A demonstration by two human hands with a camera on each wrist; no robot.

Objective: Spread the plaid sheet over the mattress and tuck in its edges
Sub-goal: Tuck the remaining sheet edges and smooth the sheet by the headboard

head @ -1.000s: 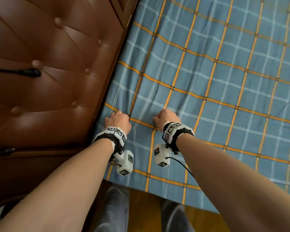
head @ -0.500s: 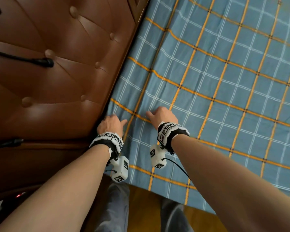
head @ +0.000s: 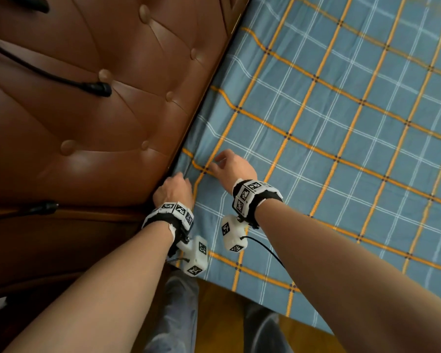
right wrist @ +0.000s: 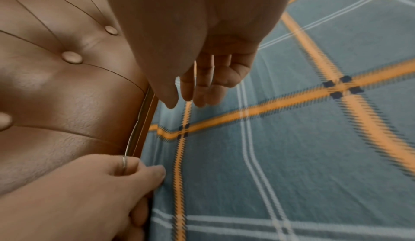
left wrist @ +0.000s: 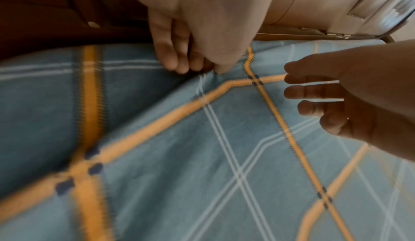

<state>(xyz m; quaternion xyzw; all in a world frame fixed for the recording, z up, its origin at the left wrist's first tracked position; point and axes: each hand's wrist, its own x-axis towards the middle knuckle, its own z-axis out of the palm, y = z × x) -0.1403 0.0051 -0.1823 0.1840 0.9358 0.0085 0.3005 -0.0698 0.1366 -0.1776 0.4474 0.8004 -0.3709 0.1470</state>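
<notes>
Looking from the brown tufted headboard (head: pixel 92 118) rightward, I see my left hand (head: pixel 173 189) at the seam where the headboard meets the bed, fingertips (left wrist: pixel 179 67) bunched and pinching the plaid sheet (head: pixel 341 149) at its edge. A small wrinkle kinks an orange stripe just right of that pinch. Further from the headboard, my right hand (head: pixel 233 165) hovers just over the sheet, fingers (left wrist: pixel 314 92) loose and spread, holding nothing. The sheet, blue with orange and white lines, lies mostly flat across the mattress and drapes over its near side.
</notes>
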